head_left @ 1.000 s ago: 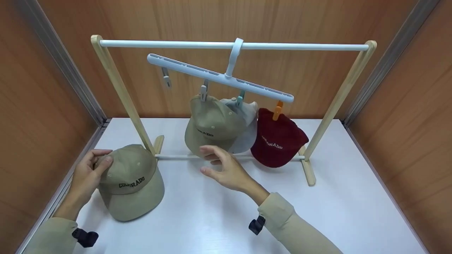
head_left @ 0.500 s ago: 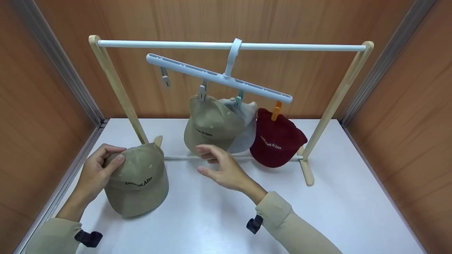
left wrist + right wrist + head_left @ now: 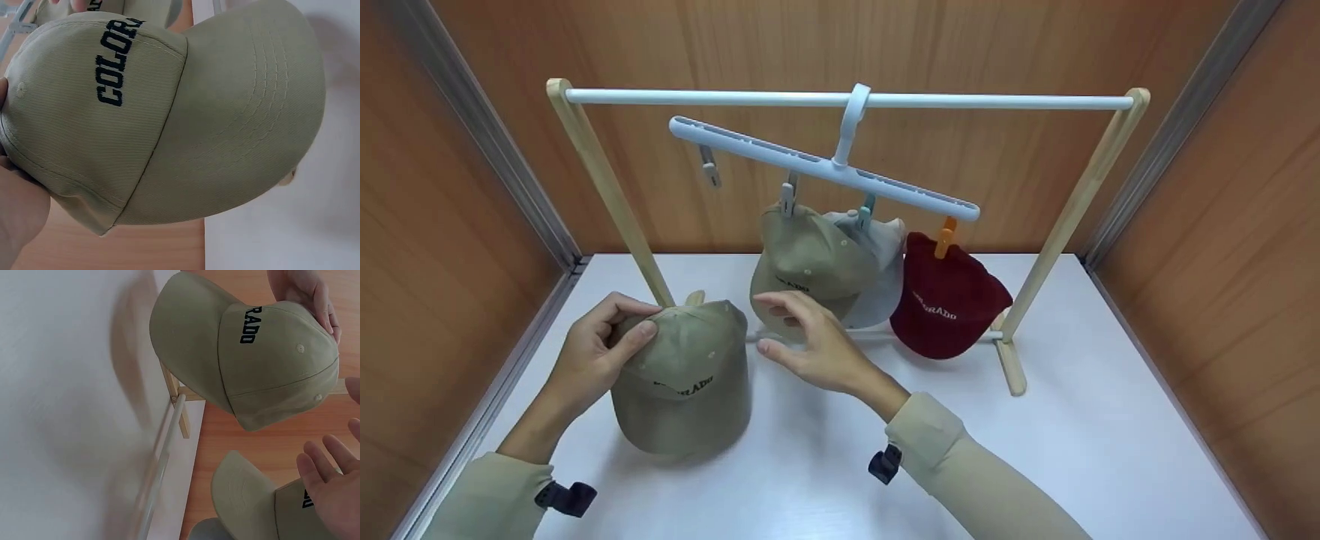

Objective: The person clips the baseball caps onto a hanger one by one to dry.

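My left hand point(image 3: 596, 352) pinches the crown of an olive-beige baseball cap point(image 3: 682, 405) between thumb and fingers. The cap hangs brim down with dark lettering on its front, and its brim point(image 3: 253, 112) fills much of the left wrist view. To the right, my right hand point(image 3: 817, 345) holds nothing; its fingers are loosely bent in front of a second olive-beige cap point(image 3: 817, 255). That cap hangs from a grey clip point(image 3: 787, 199) on a pale blue hanger point(image 3: 817, 165), which tilts down to the right. An unused grey clip point(image 3: 710, 172) dangles at the hanger's left end.
A light blue-grey cap point(image 3: 889, 255) hangs from a teal clip point(image 3: 865, 216), partly behind the second cap. A dark red cap point(image 3: 945, 300) hangs from an orange clip point(image 3: 945, 238). The rack has wooden legs point(image 3: 1072, 225) and a white top rail point(image 3: 997, 101), on a white table point(image 3: 1095, 450).
My left hand has lifted the olive-beige cap and carried it right, toward the rack. My right hand has shifted slightly left and up.
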`<state>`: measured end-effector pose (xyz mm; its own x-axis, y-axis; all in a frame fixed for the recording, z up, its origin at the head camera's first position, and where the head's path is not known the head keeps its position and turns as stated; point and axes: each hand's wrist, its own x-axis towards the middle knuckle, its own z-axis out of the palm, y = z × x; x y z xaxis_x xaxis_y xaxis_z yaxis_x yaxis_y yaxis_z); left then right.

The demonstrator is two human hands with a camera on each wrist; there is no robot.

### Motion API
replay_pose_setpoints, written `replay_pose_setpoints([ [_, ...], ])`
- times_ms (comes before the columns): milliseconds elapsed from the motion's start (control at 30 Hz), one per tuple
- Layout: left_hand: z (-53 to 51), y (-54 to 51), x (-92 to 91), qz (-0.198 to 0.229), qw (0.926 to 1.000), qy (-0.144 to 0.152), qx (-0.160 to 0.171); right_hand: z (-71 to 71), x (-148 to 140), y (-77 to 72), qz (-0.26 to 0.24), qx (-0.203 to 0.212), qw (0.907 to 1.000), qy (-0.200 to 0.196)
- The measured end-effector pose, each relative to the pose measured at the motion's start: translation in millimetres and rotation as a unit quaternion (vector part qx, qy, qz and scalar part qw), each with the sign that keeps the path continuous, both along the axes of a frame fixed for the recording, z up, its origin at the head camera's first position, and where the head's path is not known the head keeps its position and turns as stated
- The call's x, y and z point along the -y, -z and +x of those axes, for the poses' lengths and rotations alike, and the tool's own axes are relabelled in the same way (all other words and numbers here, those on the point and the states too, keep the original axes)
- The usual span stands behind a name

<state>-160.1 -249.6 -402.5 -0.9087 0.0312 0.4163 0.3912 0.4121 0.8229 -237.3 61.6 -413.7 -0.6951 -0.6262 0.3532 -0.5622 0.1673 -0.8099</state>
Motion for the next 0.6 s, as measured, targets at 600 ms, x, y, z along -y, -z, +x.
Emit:
replay_pose_setpoints([
  [600,-2.2,-5.5,-14.4,-0.004,0.9993,0.036,-0.011,-8.7,31,-13.2,0.036,-0.050,0.9973,-0.040],
])
